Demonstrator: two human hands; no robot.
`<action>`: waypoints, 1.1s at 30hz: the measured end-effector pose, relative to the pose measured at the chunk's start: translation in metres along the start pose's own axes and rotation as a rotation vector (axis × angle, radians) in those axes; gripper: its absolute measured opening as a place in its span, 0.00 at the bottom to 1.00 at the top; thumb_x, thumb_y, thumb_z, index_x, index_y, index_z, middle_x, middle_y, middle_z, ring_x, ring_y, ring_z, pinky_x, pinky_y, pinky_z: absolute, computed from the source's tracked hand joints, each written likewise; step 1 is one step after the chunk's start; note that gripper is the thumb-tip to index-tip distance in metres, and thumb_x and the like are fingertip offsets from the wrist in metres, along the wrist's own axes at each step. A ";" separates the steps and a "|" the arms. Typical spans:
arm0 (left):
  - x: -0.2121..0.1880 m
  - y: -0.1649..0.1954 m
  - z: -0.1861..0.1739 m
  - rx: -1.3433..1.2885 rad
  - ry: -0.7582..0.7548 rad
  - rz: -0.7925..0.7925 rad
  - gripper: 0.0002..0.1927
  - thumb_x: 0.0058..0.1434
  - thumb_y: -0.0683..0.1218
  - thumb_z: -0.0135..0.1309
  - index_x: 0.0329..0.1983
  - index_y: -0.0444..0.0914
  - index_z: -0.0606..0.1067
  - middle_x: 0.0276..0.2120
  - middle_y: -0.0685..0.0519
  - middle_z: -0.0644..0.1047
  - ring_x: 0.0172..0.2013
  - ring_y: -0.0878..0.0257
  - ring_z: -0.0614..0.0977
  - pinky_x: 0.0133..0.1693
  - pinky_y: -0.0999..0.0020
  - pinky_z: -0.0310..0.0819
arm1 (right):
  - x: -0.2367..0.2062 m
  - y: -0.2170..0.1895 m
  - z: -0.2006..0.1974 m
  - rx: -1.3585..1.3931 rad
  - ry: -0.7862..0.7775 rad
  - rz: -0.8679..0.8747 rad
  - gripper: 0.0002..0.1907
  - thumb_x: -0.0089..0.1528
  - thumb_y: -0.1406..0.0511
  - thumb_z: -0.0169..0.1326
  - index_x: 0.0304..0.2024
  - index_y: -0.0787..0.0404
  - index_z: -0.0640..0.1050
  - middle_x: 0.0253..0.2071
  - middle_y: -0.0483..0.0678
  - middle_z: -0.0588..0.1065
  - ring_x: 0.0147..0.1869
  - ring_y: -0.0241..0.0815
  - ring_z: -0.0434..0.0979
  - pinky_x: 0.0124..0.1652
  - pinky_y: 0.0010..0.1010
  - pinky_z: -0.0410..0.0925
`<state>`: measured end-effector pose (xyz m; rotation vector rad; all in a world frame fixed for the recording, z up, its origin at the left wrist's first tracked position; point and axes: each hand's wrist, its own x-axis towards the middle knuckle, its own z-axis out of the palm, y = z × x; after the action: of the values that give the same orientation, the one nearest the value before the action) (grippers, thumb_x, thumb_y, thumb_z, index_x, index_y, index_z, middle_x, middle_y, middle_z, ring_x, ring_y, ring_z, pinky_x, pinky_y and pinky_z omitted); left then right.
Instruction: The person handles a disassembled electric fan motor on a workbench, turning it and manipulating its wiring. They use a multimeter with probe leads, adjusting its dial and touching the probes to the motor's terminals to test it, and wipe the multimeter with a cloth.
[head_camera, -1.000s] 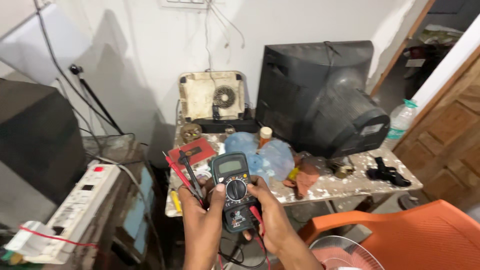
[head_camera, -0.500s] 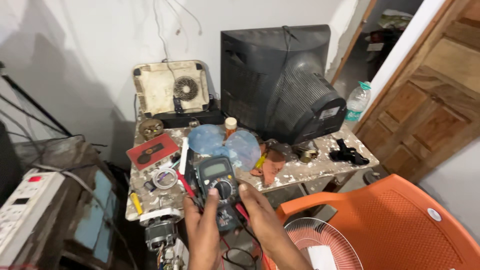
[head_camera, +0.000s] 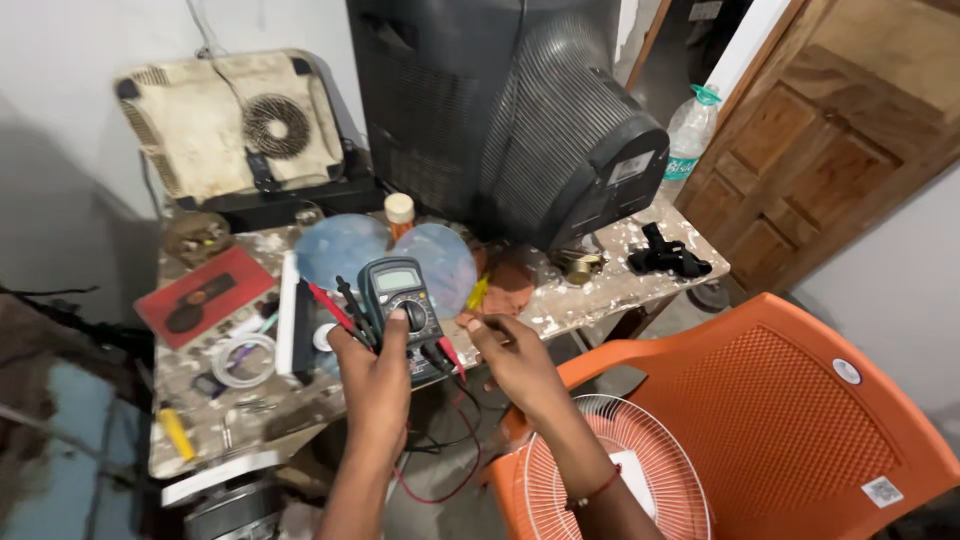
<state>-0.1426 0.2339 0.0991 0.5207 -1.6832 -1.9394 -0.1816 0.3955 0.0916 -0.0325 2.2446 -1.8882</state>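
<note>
While left hand (head_camera: 375, 375) grips multimeter (head_camera: 402, 305), lower body hidden, right hand (head_camera: 515, 355) half-curled, grasp unclear

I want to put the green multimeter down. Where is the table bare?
Bare tabletop lies at the near left edge, between the yellow-handled tool and left hand, and beyond the black clip. The middle around the blue fan blades is crowded.

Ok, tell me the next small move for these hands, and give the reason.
Probably bring the right hand back onto the multimeter dial. The left hand holds the meter together with its red and black probes, thumb by the dial, while the right hand hovers just beside it holding nothing.
</note>
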 end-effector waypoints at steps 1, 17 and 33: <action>0.003 -0.012 0.005 -0.013 -0.008 0.014 0.26 0.64 0.47 0.56 0.57 0.29 0.59 0.48 0.46 0.75 0.47 0.61 0.77 0.49 0.66 0.71 | 0.011 0.011 -0.004 -0.032 0.005 0.010 0.25 0.63 0.51 0.55 0.54 0.60 0.80 0.36 0.45 0.77 0.36 0.35 0.76 0.29 0.28 0.71; 0.024 -0.236 0.070 0.112 0.260 -0.094 0.26 0.65 0.49 0.55 0.54 0.25 0.61 0.44 0.42 0.76 0.42 0.58 0.77 0.45 0.64 0.73 | 0.194 0.180 -0.027 -0.421 0.312 -0.088 0.33 0.51 0.57 0.66 0.52 0.71 0.74 0.37 0.61 0.77 0.39 0.58 0.82 0.39 0.43 0.73; 0.030 -0.261 0.114 0.061 0.338 -0.226 0.27 0.65 0.49 0.53 0.58 0.26 0.60 0.52 0.41 0.75 0.51 0.56 0.75 0.55 0.63 0.66 | 0.158 0.147 -0.073 0.919 0.397 0.170 0.09 0.60 0.68 0.52 0.43 0.62 0.77 0.41 0.50 0.77 0.43 0.44 0.79 0.42 0.36 0.74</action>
<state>-0.2679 0.3307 -0.1397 1.0384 -1.5214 -1.8270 -0.3311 0.4688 -0.0631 0.6885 1.2660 -2.7843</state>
